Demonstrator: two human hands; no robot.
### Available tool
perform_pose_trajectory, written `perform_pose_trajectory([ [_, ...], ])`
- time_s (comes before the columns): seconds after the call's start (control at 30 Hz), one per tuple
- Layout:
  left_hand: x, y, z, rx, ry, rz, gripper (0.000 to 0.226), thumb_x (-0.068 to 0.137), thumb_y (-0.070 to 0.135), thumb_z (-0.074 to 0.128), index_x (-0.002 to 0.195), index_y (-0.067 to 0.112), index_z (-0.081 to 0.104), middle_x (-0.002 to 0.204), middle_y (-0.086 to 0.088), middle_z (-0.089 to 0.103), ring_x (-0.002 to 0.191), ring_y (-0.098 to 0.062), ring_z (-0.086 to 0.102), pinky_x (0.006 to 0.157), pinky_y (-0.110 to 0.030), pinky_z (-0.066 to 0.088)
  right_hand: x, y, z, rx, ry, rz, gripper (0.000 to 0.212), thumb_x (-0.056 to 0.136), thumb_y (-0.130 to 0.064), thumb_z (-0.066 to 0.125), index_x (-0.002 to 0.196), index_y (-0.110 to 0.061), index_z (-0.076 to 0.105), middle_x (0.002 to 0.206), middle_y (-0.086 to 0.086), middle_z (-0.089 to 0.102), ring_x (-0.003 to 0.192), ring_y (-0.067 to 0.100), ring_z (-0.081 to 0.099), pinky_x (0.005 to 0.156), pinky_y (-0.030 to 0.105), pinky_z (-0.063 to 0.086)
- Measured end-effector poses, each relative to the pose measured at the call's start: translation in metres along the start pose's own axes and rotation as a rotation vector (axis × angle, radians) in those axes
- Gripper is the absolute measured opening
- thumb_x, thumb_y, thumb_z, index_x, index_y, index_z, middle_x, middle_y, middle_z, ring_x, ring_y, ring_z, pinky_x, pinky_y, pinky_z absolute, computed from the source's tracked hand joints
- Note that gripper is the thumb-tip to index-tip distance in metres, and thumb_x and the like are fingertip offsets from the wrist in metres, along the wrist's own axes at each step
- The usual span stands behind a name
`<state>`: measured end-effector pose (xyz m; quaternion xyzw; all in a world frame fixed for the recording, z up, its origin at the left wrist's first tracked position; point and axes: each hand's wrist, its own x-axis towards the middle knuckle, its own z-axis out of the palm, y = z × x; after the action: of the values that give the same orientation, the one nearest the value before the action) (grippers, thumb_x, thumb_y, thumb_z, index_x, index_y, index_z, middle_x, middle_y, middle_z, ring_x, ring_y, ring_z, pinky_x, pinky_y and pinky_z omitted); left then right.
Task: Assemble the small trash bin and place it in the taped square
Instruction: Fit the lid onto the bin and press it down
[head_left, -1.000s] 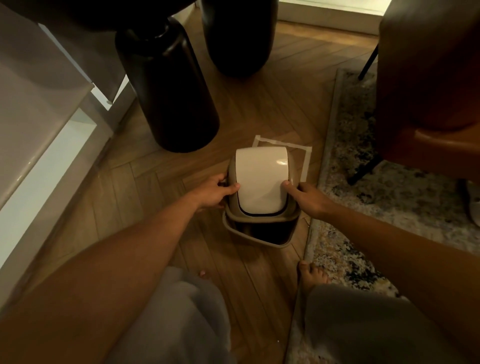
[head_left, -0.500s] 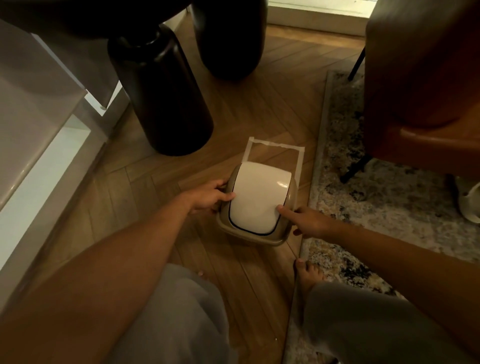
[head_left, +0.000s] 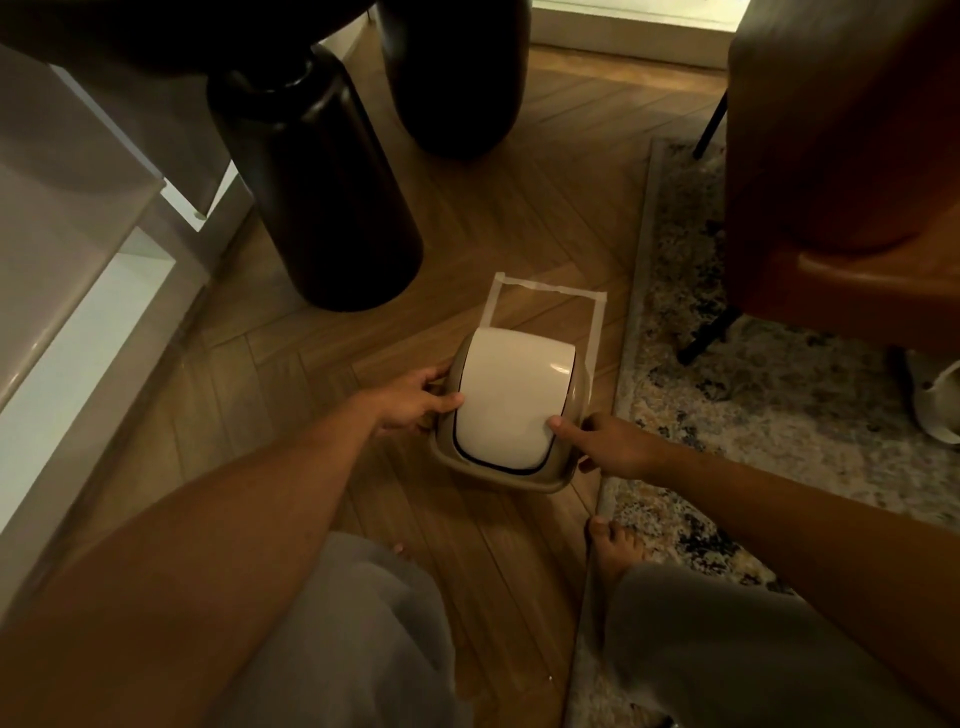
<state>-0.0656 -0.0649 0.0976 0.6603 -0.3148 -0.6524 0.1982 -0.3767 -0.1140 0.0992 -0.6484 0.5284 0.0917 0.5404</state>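
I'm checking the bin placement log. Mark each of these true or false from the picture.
1. Both hands touch the trash bin. True: the left hand and right hand are at its sides.
2. The swing lid is missing. False: the white lid sits on top.
3. The far edge of the taped square lies uncovered. True.
4. The bin stands on the rug. False: it is on the wooden floor beside the rug.

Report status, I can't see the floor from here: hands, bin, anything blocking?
Left hand and right hand grip the trash bin, lid on. Bin overlaps the taped square's near edge. Far part of the square bare.
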Motion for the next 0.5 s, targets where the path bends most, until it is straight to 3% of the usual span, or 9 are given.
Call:
perform_pose_trajectory([
  [0.07,0.0015,-0.0008,0.0006,0.014,-0.011,0.006,0.082,0.087,0.027,0.074,0.155,0.032,0.03,0.155,-0.003,0.041,0.108,-0.015,0.058,0.082,-0.037,0.053,0.0006,0.0026,0.0023,-0.012,0.009,-0.038,0.066,0.097,-0.071,0.041,0.128,-0.016,0.059,0.096,-0.009,0.065,0.085,0.011,0.07,0.047,0.008,0.047],
  [0.13,0.0017,-0.002,0.0002,0.019,-0.014,0.01,0.078,0.087,0.028,0.074,0.154,0.032,0.034,0.152,-0.001,0.044,0.11,-0.014,0.058,0.081,-0.035,0.054,0.0011,0.0042,0.005,-0.014,0.012,-0.051,0.054,0.097,-0.071,0.04,0.118,-0.023,0.054,0.094,-0.014,0.063,0.083,0.009,0.07,0.046,0.007,0.046],
  [0.43,0.0018,-0.0031,-0.0004,0.078,-0.002,0.045,0.075,0.089,0.032,0.072,0.153,0.027,0.035,0.149,-0.001,0.048,0.104,-0.006,0.057,0.075,-0.028,0.054,0.0023,0.0068,0.0077,0.008,-0.043,-0.13,0.039,0.104,-0.06,0.037,0.123,-0.027,0.048,0.103,-0.013,0.063,0.09,0.006,0.068,0.064,0.012,0.056],
  [0.5,0.0011,-0.0033,0.0017,0.08,0.003,0.059,0.075,0.09,0.033,0.071,0.154,0.027,0.033,0.149,0.0,0.048,0.104,-0.005,0.056,0.074,-0.027,0.055,0.0039,0.008,0.0089,0.029,-0.012,-0.143,0.036,0.104,-0.057,0.038,0.122,-0.027,0.048,0.102,-0.014,0.063,0.082,0.004,0.069,0.064,0.013,0.055],
])
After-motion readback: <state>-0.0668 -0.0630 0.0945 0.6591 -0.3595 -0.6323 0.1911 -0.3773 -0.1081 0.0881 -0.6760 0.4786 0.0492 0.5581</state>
